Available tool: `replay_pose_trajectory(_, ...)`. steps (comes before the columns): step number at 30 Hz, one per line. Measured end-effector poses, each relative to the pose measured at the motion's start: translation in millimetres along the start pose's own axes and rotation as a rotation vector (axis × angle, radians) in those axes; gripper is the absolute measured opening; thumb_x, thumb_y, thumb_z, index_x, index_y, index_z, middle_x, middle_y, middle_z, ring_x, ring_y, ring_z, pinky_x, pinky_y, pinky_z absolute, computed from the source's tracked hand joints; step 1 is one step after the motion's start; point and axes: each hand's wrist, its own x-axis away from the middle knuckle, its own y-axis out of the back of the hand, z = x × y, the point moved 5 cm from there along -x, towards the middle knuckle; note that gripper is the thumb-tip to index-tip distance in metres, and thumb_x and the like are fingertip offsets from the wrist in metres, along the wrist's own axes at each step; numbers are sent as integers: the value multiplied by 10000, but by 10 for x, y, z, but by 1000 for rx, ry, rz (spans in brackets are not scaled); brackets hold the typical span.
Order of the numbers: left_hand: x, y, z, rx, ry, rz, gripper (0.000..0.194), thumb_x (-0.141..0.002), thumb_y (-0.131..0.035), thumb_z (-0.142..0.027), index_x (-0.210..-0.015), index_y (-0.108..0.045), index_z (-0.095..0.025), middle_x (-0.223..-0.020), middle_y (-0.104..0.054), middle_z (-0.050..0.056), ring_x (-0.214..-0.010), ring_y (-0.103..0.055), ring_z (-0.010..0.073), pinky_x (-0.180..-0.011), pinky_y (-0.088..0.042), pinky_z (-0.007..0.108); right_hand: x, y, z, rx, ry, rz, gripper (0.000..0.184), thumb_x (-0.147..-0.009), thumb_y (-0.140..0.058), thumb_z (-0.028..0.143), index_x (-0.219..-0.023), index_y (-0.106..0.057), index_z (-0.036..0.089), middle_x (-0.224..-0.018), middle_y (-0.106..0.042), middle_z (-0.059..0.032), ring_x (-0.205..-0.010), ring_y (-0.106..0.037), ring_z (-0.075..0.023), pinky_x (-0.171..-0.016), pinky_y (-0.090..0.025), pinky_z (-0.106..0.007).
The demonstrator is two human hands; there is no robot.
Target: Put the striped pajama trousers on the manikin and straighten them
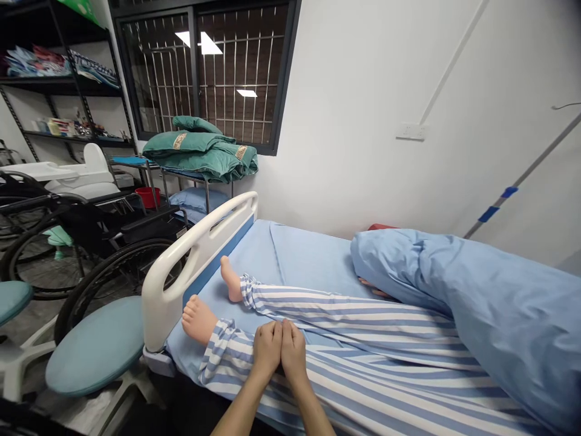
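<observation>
A manikin in blue-and-white striped trousers point(345, 312) lies on the bed, its legs apart. Its near bare foot point(200, 320) and far foot point(232, 280) lie toward the footboard. My left hand point(267, 345) and my right hand point(293, 348) are side by side on the near leg at the shin, touching each other. Both sets of fingers are together and curl over the leg's far side; the fingertips are hidden. A light blue quilt point(490, 303) is folded back over the upper body, with part of a manikin hand point(379, 289) showing under its edge.
The white footboard point(158, 272) stands at the bed's left end. Beyond it are a blue-green stool point(97, 345) and a wheelchair point(113, 242). Green folded quilts point(200, 148) lie on a rack under the window. A pole point(521, 181) leans at right.
</observation>
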Motion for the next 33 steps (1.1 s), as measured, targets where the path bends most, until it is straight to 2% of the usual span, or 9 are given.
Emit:
replay_pose_trajectory(4,6,13,-28,-23,-2,-16,378,-854,-300,-342,-579,-503,-182,-638,-619,51,-618,-517,133,-633,-333,245,-4,-7,8,-28,-3,29,380,-790,-427,498,-574,-465,189,-556,-507,-1,-547,-433,-141,-550,-375,-260)
replay_pose_trajectory(8,13,9,-21,-55,1,-16,393,-863,-281,-325,-575,-506,-181,-631,-616,49,-608,-505,133,-615,-312,250,-33,11,52,-39,-9,111,380,-774,-430,510,-576,-462,187,-563,-505,-8,-560,-434,-146,-553,-377,-262)
replay_pose_trajectory(14,11,-7,-25,-96,-3,1,391,-861,-295,-318,-557,-498,-178,-599,-594,36,-574,-467,120,-589,-284,249,-52,97,118,64,50,196,361,-797,-429,466,-563,-422,192,-530,-437,23,-529,-372,-124,-511,-313,-240)
replay_pose_trajectory(21,25,0,-45,-143,-8,-10,387,-860,-317,-324,-552,-505,-182,-596,-600,29,-573,-477,114,-607,-299,241,11,122,-1,136,41,44,365,-825,-378,462,-579,-425,196,-538,-478,9,-528,-414,-136,-527,-305,-249)
replay_pose_trajectory(28,-1,-48,-28,-161,73,38,364,-848,-320,-340,-640,-576,-186,-723,-647,60,-702,-541,151,-679,-343,253,8,147,20,96,58,52,355,-823,-389,448,-583,-451,193,-550,-503,3,-534,-420,-135,-530,-321,-245)
replay_pose_trajectory(33,-16,-53,-51,-125,99,26,347,-830,-331,-345,-681,-595,-178,-778,-650,80,-759,-538,173,-714,-350,274,8,158,-14,82,57,27,363,-823,-395,453,-571,-437,195,-535,-489,10,-522,-408,-129,-519,-313,-242)
